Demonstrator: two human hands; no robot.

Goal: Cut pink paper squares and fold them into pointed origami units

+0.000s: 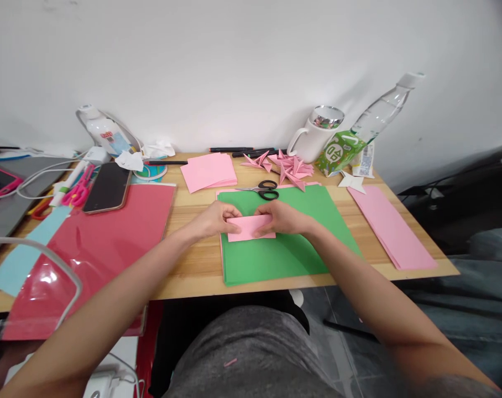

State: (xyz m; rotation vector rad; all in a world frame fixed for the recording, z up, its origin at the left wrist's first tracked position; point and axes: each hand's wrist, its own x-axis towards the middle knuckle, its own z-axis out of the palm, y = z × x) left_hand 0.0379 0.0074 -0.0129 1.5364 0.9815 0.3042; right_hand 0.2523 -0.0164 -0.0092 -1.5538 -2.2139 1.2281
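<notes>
A small folded pink paper [249,229] lies on a green sheet [292,249] in the middle of the wooden table [197,265]. My left hand [215,218] pinches its left end, fingers closed on the fold. My right hand [282,217] presses and grips its right end, fingers curled over the top edge. Black scissors [264,189] lie just beyond the hands on the green sheet's far edge.
A stack of pink squares [209,171] and several folded pink shapes [290,166] lie at the back. Pink strips [390,224] sit right, a red plastic folder [97,243] and phone [108,188] left. A white mug [317,138], drink carton [340,152] and bottle [379,113] stand by the wall.
</notes>
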